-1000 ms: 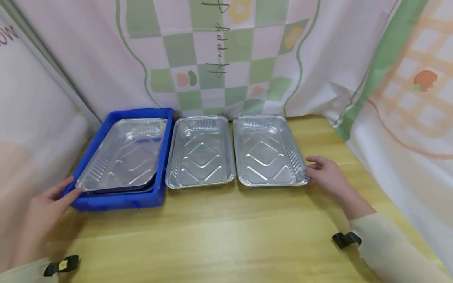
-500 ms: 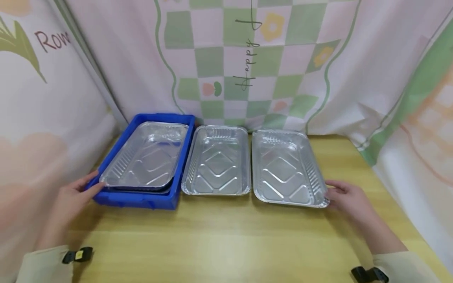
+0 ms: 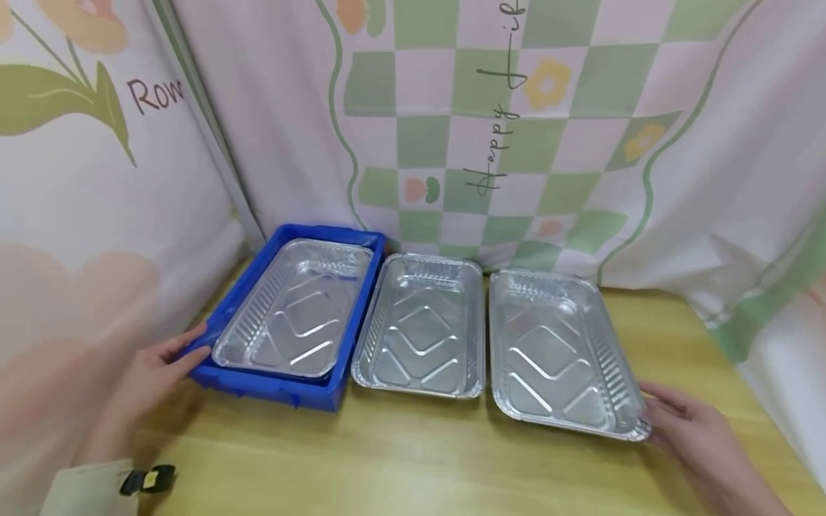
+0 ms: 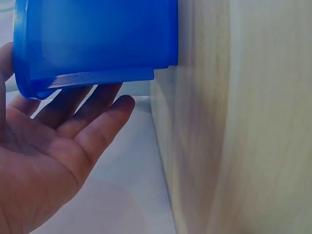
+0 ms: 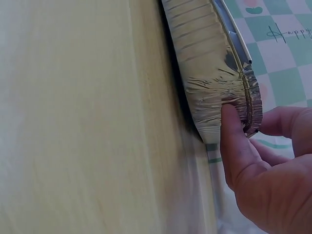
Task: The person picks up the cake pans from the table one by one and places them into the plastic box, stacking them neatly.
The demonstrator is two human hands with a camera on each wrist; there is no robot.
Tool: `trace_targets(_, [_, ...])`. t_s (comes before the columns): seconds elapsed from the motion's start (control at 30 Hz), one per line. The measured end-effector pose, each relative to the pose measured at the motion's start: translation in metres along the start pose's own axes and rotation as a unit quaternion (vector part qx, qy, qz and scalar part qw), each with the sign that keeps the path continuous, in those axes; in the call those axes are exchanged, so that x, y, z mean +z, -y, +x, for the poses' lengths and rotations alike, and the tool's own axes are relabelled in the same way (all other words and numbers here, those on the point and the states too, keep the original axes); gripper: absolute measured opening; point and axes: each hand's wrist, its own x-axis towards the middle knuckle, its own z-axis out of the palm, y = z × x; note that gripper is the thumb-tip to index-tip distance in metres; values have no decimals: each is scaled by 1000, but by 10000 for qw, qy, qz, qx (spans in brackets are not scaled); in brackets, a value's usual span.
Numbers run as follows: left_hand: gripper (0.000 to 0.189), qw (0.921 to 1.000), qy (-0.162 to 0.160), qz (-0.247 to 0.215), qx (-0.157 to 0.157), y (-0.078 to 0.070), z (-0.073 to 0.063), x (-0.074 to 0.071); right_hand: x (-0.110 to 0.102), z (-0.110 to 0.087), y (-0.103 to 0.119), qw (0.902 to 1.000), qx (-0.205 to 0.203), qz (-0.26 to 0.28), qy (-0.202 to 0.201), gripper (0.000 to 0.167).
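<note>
Silver, zigzag-ridged and crinkled at one corner, the foil tray is pinched by the right hand — the left hand grips the blue box.

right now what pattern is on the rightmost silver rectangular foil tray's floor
V-shaped lines, some outlining a diamond; the foil tray shows best in the head view.

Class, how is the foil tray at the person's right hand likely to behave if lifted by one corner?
The foil tray would probably feel light, since its walls look like thin metal. It may bend at the corner, crinkled where the right hand holds it, though pressed ridges in its bottom might stiffen it.
</note>
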Motion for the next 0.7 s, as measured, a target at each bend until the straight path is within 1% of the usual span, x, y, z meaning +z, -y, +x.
trace_targets(0.07, [58,9999,75,-42,112,2,0,-2,-2,-2,1,9999,49,95,59,37])
trace_targets(0.13, [57,9995,206,-110,226,4,-1,-2,-4,-3,2,9999,83,-49,70,36])
trace_targets(0.23, [57,9983,459,-152,325,9,-1,-2,-6,-5,6,9976,391,-570,-61,30])
trace_targets(0.33, [57,9970,686,-215,297,12,-2,0,-8,-9,10,9886,721,-1309,-208,26])
trace_targets(0.37, [57,9964,753,-251,296,12,-3,0,-8,-10,11,9862,785,-1442,-231,26])
trace_targets(0.43, [57,9953,861,-350,275,13,-4,1,-9,-12,12,9871,779,-1386,-205,31])
trace_targets(0.5, [57,9945,908,-436,290,13,-4,1,-10,-14,12,9917,701,-1067,-122,40])
trace_targets(0.57, [56,9916,967,-793,333,14,-5,3,-12,-15,12,9969,587,-527,59,48])
trace_targets(0.6, [55,9897,986,-982,336,14,-5,3,-12,-15,13,9978,551,-341,131,50])
trace_targets(0.63, [54,9879,979,-1152,336,14,-6,4,-13,-14,14,9982,510,-244,213,50])
trace_targets(0.7, [54,9818,1046,-1567,259,14,-6,5,-14,-11,17,9984,397,-146,372,49])
